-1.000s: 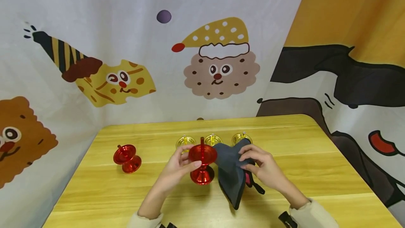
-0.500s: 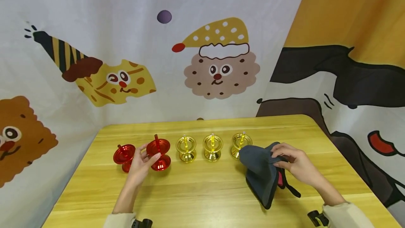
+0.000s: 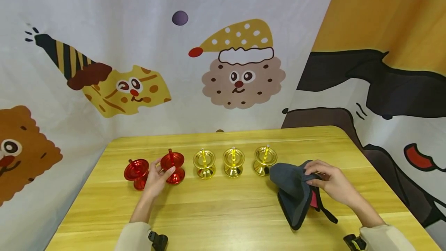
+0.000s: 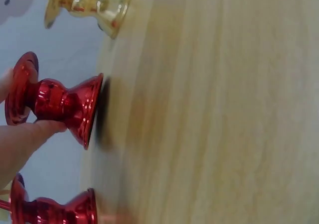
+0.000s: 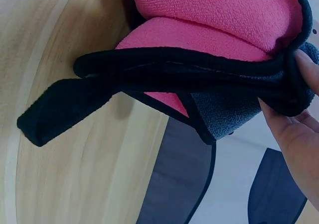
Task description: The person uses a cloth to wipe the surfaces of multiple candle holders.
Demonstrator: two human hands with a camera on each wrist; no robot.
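My left hand (image 3: 156, 181) grips a shiny red candle holder (image 3: 173, 161), a dish on a waisted foot with a short spike. The left wrist view shows my thumb (image 4: 35, 134) against its stem. Its foot is slightly tilted at the tabletop, with a dark shadow beside it; whether it touches fully I cannot tell. Just left stands a second red candle holder (image 3: 136, 170), partly behind my hand. My right hand (image 3: 331, 179) pinches a dark grey cloth (image 3: 292, 189) that droops in folds. In the right wrist view the cloth's pink side (image 5: 214, 15), black edging and hanging loop (image 5: 60, 112) show.
Three gold candle holders (image 3: 204, 162) with yellow upright pieces stand in a row between my hands. The cloth hangs near the rightmost gold candle holder (image 3: 265, 160). The wooden table (image 3: 209, 220) ends at a cartoon-printed curtain (image 3: 146, 42).
My left hand has carried the red candle holder leftward and down, beside the other red one. My right hand has moved the cloth to the right, away from the gold candle holders.
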